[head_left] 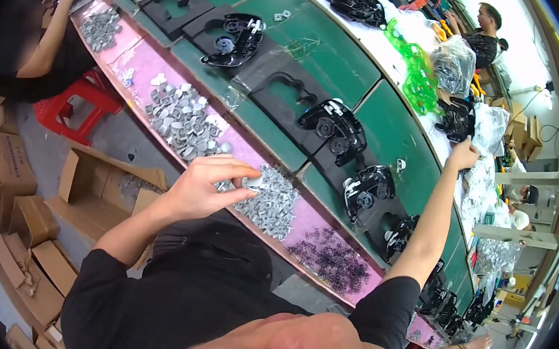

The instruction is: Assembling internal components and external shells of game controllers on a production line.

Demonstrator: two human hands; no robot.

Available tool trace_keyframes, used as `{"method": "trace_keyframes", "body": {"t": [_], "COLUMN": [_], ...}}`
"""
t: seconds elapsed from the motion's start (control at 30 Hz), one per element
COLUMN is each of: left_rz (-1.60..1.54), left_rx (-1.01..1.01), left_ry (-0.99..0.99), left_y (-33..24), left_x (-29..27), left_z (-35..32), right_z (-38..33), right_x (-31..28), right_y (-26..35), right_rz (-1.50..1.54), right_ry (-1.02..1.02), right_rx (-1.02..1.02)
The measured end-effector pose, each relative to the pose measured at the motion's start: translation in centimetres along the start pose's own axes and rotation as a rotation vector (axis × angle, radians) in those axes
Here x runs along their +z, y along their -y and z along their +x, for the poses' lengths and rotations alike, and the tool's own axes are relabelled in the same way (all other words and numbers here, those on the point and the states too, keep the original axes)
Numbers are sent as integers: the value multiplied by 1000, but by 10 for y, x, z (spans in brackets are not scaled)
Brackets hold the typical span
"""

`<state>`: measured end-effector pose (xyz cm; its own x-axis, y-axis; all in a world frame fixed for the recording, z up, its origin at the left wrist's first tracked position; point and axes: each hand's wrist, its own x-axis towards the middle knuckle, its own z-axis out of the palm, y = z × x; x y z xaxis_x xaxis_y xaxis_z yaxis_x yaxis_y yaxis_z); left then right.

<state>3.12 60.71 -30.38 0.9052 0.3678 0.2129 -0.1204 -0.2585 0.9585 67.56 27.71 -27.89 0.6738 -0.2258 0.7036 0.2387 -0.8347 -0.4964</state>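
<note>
My left hand [208, 184] is closed in a pinch, with a small light-grey plastic cap [252, 181] between thumb and fingertips. It hovers over a heap of small grey plastic parts [270, 204] on the pink ledge. My right arm stretches across the green bench, and my right hand [463, 155] is closed at the lower edge of a glossy black plastic shell [458, 120] on the far white strip. Its fingertips are partly hidden there. Between my hands, black shells with round grey inserts [333, 130] sit on dark foam holders [276, 100] along the green surface [319, 40].
Larger grey caps [184, 118] and tiny black parts [330, 260] lie heaped on the pink ledge [230, 129]. Beyond the bench are green translucent parts [414, 70] and clear bags [453, 63]. A co-worker's arm [54, 35], red stool [81, 105] and open carton [100, 187] are left.
</note>
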Motion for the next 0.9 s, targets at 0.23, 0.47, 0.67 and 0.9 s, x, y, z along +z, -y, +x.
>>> {"method": "trace_keyframes", "body": {"t": [0.23,0.47,0.67,0.9], "left_rz": [9,44,155,222], "left_rx": [35,229,222,-4], "left_ry": [-54,-71,-87,-43], "left_y": [-8,-31,-27,-21], "left_x": [-12,-13,6,16], "left_z": [-5,23,29,21], "right_z": [-84,-263,-348,-390], "right_x": [-130,-253,-272,-307], "right_y": [137,227,218,230], "right_rz": [898,853,899,887], "right_ry": [631,1159,1152,1006], "right_rx": [558,415,204,370]}}
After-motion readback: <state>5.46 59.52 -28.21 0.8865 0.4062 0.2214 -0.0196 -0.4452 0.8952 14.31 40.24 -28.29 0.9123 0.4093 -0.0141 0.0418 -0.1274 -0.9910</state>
